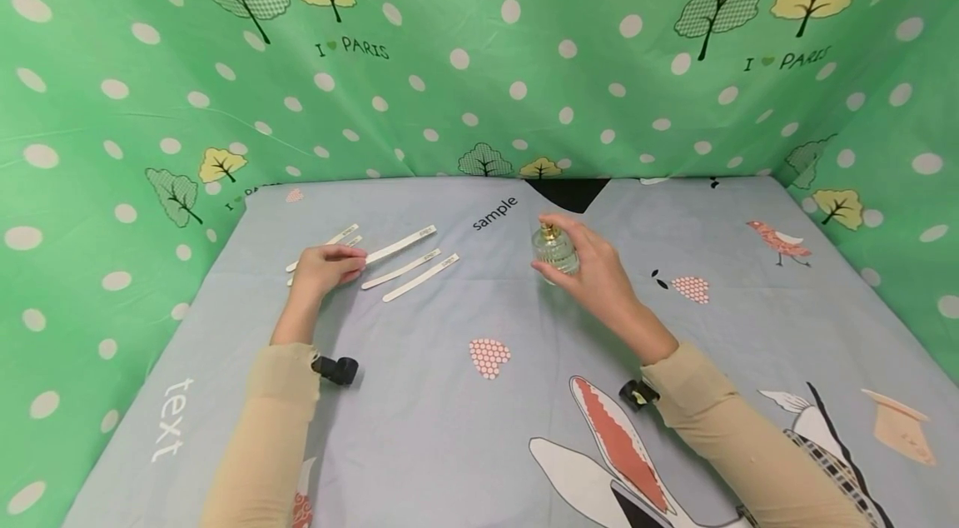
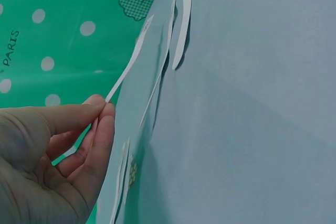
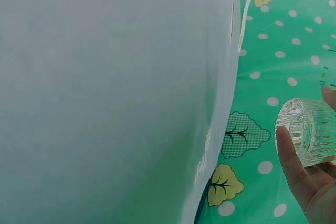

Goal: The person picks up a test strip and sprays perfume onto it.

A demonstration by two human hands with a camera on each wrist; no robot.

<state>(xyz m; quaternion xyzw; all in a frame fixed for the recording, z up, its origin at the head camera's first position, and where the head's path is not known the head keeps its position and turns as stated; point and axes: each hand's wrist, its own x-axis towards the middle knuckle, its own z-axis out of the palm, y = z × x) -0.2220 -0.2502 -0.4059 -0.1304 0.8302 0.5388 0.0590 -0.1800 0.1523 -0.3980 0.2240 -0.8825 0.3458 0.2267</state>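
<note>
While the blue-grey cloth (image 1: 419,436) is overhung by the right hand (image 1: 597,268) and the left hand (image 1: 325,271), a glass bottle (image 1: 554,253) is gripped in the former between top and base, best steadied by even pressure. In the latter, a white strip (image 1: 400,246) is pinched at one end; its free length is best kept off the loose strips (image 1: 421,278).

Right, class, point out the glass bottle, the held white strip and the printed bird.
Glass bottle (image 1: 554,251): head view, clear body.
Held white strip (image 1: 401,245): head view, middle.
Printed bird (image 1: 779,242): head view, body.
</note>
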